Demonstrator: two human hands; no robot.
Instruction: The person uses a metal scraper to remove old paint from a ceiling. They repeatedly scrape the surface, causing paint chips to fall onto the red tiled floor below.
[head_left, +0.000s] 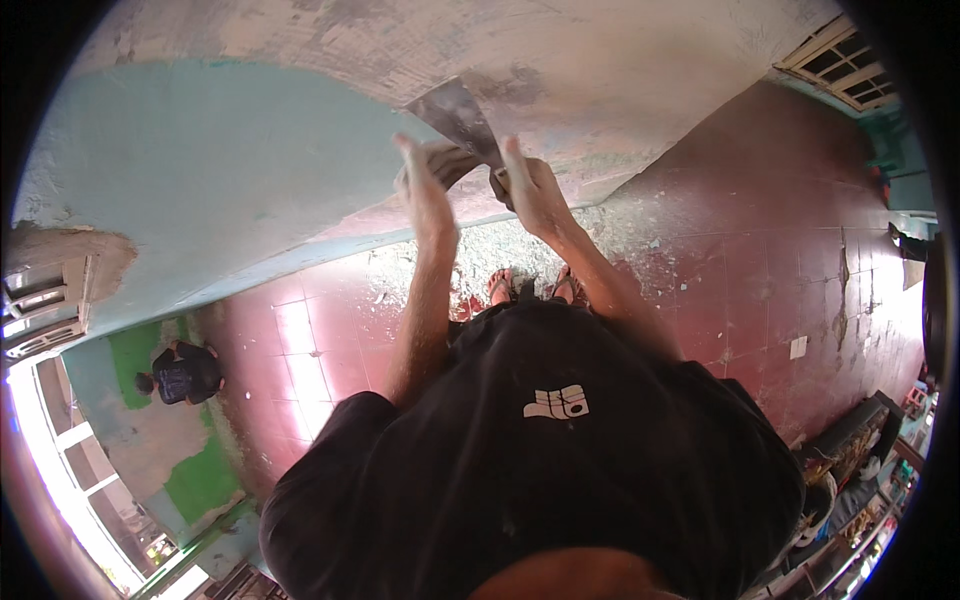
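My right hand (531, 186) is closed round the handle end of a wide metal scraper (461, 116), a little in front of my body. The blade widens away from the hand, towards the wall. Close beside it, my left hand (431, 180) is raised with its thumb up and its fingers near the narrow end of the blade; whether they touch it cannot be told, as the hand is blurred. Before me the wall (285, 150) shows light blue paint on the left and bare, patchy plaster (615, 67) above and to the right.
Pale paint flakes (480, 251) lie along the wall's foot, round my sandalled feet (501, 285), on a red tiled floor (720, 277). Another person (184, 373) in dark clothes is at a green-patched wall on the left. Piled belongings (847, 450) stand at the lower right.
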